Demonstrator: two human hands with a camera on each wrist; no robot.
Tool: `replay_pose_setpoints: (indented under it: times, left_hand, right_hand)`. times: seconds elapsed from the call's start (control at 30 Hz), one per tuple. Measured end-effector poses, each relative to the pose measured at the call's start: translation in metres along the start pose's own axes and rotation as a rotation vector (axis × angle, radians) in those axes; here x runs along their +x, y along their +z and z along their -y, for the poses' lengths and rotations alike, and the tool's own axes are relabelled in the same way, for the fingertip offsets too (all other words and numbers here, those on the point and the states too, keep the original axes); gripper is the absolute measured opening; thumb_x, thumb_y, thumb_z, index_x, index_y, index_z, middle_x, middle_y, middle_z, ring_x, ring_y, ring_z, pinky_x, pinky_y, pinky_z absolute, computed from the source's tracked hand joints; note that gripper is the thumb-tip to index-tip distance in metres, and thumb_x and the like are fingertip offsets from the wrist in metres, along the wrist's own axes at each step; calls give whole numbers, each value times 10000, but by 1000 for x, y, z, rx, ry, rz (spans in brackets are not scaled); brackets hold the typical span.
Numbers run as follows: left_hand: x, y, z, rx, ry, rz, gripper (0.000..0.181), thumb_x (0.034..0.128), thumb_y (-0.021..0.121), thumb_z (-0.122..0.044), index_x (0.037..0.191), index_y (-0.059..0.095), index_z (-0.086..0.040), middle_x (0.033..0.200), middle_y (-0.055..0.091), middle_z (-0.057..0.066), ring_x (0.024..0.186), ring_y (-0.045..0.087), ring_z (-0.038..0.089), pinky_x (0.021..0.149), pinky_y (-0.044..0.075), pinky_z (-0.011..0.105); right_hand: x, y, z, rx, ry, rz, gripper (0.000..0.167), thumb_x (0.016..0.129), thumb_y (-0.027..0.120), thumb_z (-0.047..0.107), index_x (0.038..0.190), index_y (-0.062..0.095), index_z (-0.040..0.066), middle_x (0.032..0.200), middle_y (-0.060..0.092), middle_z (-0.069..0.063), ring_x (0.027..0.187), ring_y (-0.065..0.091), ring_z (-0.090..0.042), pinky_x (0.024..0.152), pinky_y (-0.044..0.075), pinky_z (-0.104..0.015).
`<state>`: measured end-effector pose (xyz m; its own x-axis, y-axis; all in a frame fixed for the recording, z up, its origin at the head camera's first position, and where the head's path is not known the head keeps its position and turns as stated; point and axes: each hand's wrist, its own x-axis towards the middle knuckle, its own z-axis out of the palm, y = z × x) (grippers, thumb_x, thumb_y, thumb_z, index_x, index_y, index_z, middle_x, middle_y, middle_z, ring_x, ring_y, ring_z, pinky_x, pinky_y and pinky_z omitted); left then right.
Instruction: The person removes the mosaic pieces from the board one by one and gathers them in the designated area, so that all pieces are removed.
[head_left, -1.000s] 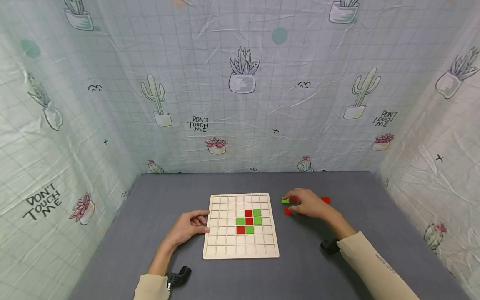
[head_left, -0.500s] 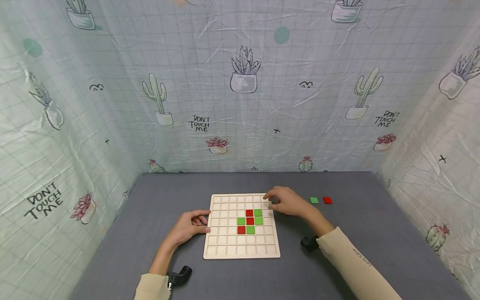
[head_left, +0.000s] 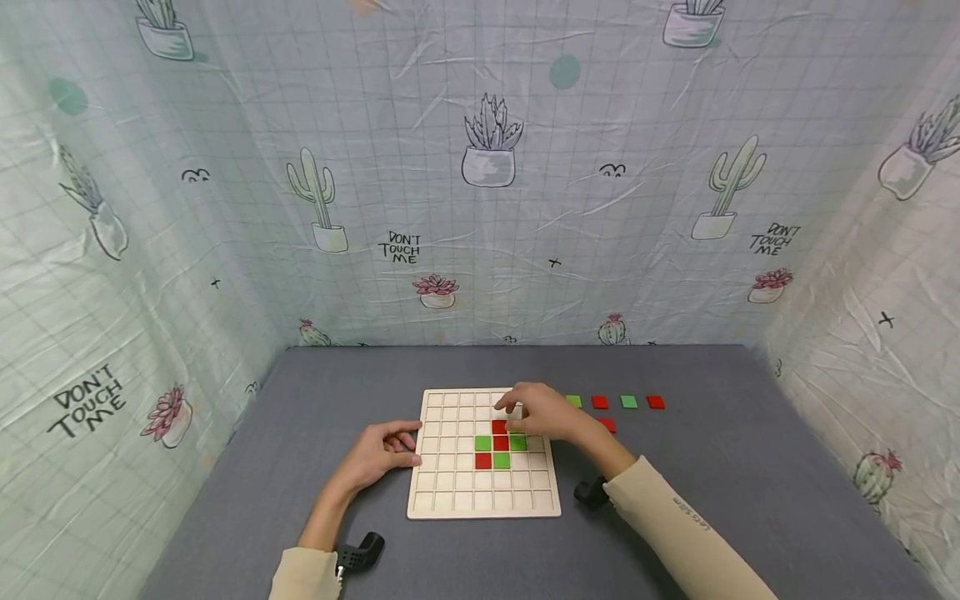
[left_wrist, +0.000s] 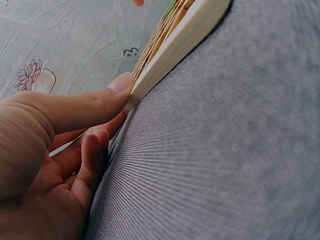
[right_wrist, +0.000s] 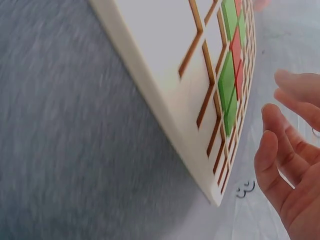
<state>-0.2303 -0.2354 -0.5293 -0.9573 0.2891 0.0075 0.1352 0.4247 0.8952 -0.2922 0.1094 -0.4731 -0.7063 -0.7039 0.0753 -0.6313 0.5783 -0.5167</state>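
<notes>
My left hand [head_left: 372,452] rests at the left edge of a wooden grid board [head_left: 446,492]. Its thumb [left_wrist: 107,95] and forefinger touch that edge apart from each other, the other fingers loosely bent. Red and green square tiles fill several cells right of the board's middle, among them a red tile [head_left: 483,461] and a green tile [head_left: 501,461]. Over the board's upper right part hovers my right hand [head_left: 546,412], thumb and forefinger spread. No tile shows between the fingers in the right wrist view, where green tiles [right_wrist: 228,82] lie in the grid beyond the rim.
Right of the board lie loose tiles: a green tile [head_left: 629,402], a red tile [head_left: 656,402], another red tile [head_left: 599,402] and more, some partly hidden by the right arm. A grey cloth [head_left: 360,375] covers the table. A printed curtain [head_left: 555,308] stands behind.
My right hand has moved left from the loose tiles to above the board, uncovering several of them. The tiles visible on the board look the same. My left hand has stayed in place.
</notes>
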Motion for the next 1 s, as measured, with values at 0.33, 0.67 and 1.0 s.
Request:
replay_pose_setpoints:
  times: [0.33,0.67,1.0]
  left_hand:
    - [0,0,0,6,13,-2,597,840,859,-118,1371,631,29,966,677,127,722,548,108,673,488,229]
    - [2,1,1,20,-6,-16,601,825,871,-117,1365,642,17,958,680,114,719,547,107,670,477,227]
    - [1,1,-1,18,13,-14,591,832,865,-125,1358,642,25,961,677,118,712,546,105,666,475,231]
  right_hand:
    - [15,15,16,-18,-3,40,248,946,738,143,1191,765,113,1070,723,-45,793,617,-89,747,525,-269]
    - [19,23,27,-45,-10,72,232,932,721,137,1156,777,134,1028,713,2,892,642,-158,778,501,-258]
    - [22,25,29,-83,-23,99,190,904,770,157,1093,790,150,936,715,37,824,604,-72,754,483,-241]
